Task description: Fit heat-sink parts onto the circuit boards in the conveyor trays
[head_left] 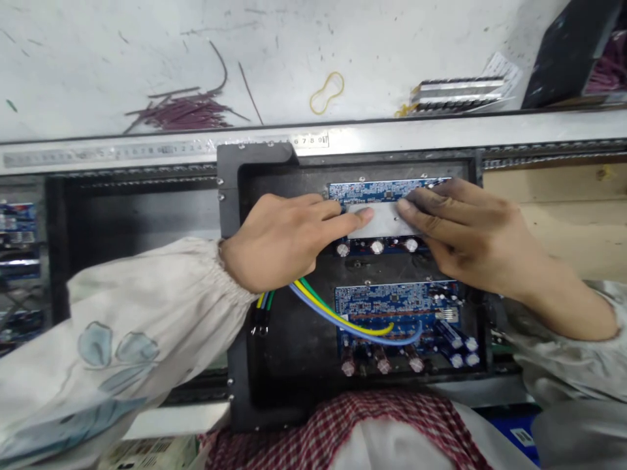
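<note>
A flat silver metal plate (379, 222) lies along the upper blue circuit board (362, 190). My left hand (284, 238) grips the plate's left end, one finger stretched over its top and the others curled. On the plate's right part, the bent fingers of my right hand (470, 228) hold it and hide that end. Below sits a second circuit board (377, 297) with capacitors along its lower edge. Yellow, blue and green wires (337, 318) curve from under my left wrist to this lower board. Both boards rest in a black tray (289, 391).
Beyond the metal rail (372, 135) lie a pile of purple wires or tubes (183, 114), a yellow rubber band (326, 93) and a stack of striped strips (460, 93). A black box (568, 55) stands at the upper right. More boards (19, 235) show at far left.
</note>
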A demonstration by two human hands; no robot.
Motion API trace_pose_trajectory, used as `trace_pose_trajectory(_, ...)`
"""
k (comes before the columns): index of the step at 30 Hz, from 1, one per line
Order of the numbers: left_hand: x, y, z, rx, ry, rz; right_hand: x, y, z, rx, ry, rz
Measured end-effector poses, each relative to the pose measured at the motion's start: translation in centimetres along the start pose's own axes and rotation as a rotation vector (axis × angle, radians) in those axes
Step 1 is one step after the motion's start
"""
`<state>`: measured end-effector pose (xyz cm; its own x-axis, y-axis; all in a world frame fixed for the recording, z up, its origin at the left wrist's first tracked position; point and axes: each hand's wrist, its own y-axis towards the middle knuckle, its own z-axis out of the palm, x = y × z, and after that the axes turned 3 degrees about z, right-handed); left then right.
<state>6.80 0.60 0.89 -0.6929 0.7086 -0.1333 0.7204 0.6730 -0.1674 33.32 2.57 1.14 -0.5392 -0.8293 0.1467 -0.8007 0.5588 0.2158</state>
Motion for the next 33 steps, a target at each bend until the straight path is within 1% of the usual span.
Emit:
trace_pose_trajectory(2,0.0,-0.1,-0.3,0.01,-0.004,0.002,0.0,0.0,0.2,0.024,0.03,0.029)
trace_pose_trajectory(5,-0.8,0.4,-2.0,0.033,0.051,-0.008,0.1,0.0,0.5,0.066,0.067,0.079)
trace_pose_trajectory(8,-3.2,2.0,-4.0,0.075,0.172,-0.019,0.3,0.0,0.9,0.076,0.075,0.114)
trace_pose_trajectory(10,-5.1,3.1,-4.4,0.066,0.212,0.0,0.2,0.0,0.8,0.065,0.089,0.118)
trace_pose_trajectory(12,-6.8,3.9,-3.9,0.007,0.226,-0.007,-0.5,0.1,0.1,0.092,0.159,0.086)
trace_pose_trajectory(14,-7.7,4.2,-2.9,-0.1,0.255,-0.063,-1.9,0.2,-1.1,0.123,0.259,0.086)
trace_pose_trajectory(15,-7.9,4.1,-2.3,-0.157,0.274,-0.083,-2.7,0.2,-1.7,0.116,0.287,0.111)
trace_pose_trajectory(17,-8.0,3.9,-1.5,-0.267,0.317,-0.083,-4.3,0.2,-2.4,0.089,0.265,0.183)
trace_pose_trajectory(18,-7.9,3.8,-1.3,-0.311,0.337,-0.071,-5.0,0.3,-2.5,0.091,0.227,0.206)
trace_pose_trajectory(20,-7.8,3.6,-1.1,-0.366,0.368,-0.045,-5.8,0.5,-2.1,0.147,0.171,0.194)
trace_pose_trajectory(22,-7.7,3.7,-1.0,-0.384,0.382,-0.025,-6.0,0.9,-1.4,0.207,0.167,0.175)
trace_pose_trajectory(25,-7.8,3.9,-1.1,-0.38,0.386,-0.007,-5.7,1.5,-0.7,0.22,0.181,0.185)
trace_pose_trajectory(30,-7.8,4.1,-1.3,-0.334,0.365,-0.069,-5.5,1.9,-0.9,0.255,0.171,0.189)
trace_pose_trajectory(33,-7.7,4.1,-1.3,-0.353,0.352,-0.049,-5.7,2.1,-0.9,0.263,0.163,0.182)
